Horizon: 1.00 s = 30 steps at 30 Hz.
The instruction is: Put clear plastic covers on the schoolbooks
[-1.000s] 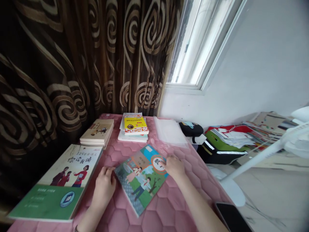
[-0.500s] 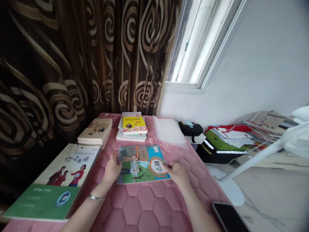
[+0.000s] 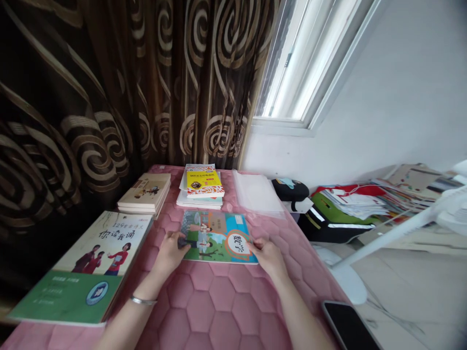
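A colourful picture-cover textbook [image 3: 217, 237] lies flat on the pink quilted table cover [image 3: 222, 306], turned sideways. My left hand [image 3: 170, 252] pinches its left edge, thumb on the cover. My right hand [image 3: 267, 255] grips its right lower corner with curled fingers. A silver bracelet [image 3: 141, 301] is on my left wrist.
A large green-and-white book [image 3: 93, 270] lies at the left. Behind are a beige book stack [image 3: 146, 193], a yellow-topped stack [image 3: 202, 187] and clear plastic sleeves [image 3: 257, 194]. A black phone [image 3: 348, 326] sits at the right edge. Curtain behind; bags, papers and a white fan stand to the right.
Both hands have turned the picture-cover textbook from a slant to lying sideways and pushed it farther from me, toward the yellow-topped stack.
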Tool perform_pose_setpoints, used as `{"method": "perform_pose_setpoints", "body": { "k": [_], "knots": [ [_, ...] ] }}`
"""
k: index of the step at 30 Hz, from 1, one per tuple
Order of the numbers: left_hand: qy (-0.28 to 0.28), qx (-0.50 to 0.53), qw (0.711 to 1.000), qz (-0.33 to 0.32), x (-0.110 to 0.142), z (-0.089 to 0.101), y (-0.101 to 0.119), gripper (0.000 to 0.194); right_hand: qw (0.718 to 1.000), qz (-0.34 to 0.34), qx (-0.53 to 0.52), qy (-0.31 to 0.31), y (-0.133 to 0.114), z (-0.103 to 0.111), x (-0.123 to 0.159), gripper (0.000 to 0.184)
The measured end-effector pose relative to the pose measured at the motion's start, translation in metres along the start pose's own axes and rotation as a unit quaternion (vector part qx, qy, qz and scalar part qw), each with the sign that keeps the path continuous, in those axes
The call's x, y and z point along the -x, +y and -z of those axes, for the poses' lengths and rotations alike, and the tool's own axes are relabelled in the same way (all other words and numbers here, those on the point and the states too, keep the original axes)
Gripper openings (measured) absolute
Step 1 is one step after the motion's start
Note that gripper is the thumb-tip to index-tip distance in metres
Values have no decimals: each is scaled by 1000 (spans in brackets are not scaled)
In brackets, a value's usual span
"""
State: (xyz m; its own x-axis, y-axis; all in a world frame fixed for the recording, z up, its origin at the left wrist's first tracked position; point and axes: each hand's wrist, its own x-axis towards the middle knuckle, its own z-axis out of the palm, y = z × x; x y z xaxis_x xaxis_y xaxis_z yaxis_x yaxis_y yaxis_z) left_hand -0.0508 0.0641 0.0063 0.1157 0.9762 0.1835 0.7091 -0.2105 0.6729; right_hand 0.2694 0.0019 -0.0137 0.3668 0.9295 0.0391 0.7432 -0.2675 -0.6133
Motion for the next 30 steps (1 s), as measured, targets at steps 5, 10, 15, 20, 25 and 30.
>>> {"method": "perform_pose_setpoints", "body": {
  "k": [5, 10, 15, 20, 25, 30],
  "knots": [
    [-50, 88, 995, -18, 17, 12, -13, 41, 999, 17, -30, 0, 8, -4, -3, 27],
    [-79, 175, 981, 17, 15, 18, -22, 44, 996, 33, -80, -8, 15, -4, -5, 25],
    [-90, 215, 972, 37, 13, 21, -23, 44, 994, 29, -97, -37, 12, 6, -4, 21],
    [-104, 225, 968, 35, 14, 25, -23, 44, 990, 50, -115, -62, 17, 20, -4, 19],
    [-121, 250, 960, 33, 12, 28, -28, 45, 981, 83, -144, -101, 28, 20, -5, 25],
    [-140, 258, 955, 32, 11, 32, -32, 45, 985, 86, -80, -127, 20, 23, 2, 20]
  ]
}}
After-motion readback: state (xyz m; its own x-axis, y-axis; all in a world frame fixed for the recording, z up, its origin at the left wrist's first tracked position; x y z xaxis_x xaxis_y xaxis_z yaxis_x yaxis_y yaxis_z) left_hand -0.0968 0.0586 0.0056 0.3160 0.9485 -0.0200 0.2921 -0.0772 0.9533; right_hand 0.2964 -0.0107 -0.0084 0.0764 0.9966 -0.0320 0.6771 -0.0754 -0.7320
